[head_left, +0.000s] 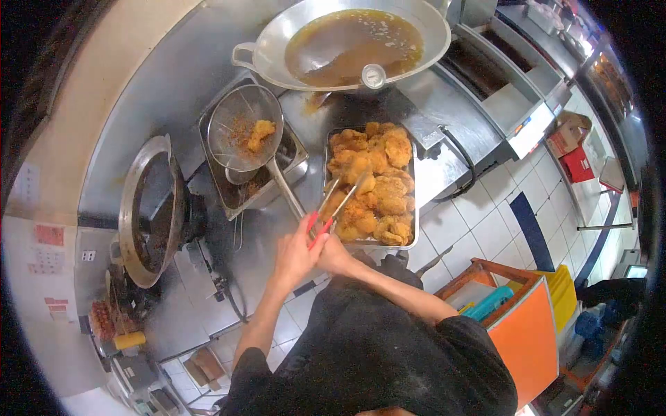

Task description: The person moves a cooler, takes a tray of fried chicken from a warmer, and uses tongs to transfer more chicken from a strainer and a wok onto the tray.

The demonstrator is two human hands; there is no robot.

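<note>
Head view, tongs (338,201) in right hand (334,258)

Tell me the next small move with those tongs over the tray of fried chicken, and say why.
Probably close the tongs on the piece under their tips and lift it. The left hand and right hand meet at the red handles, the tips rest open among the fried chicken in the tray, and the strainer beside it holds only one piece.

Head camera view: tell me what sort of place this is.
Probably a commercial frying kitchen. A large wok of oil sits on a steel counter, a metal tray is piled with fried chicken, and a mesh skimmer rests over a pan.
</note>
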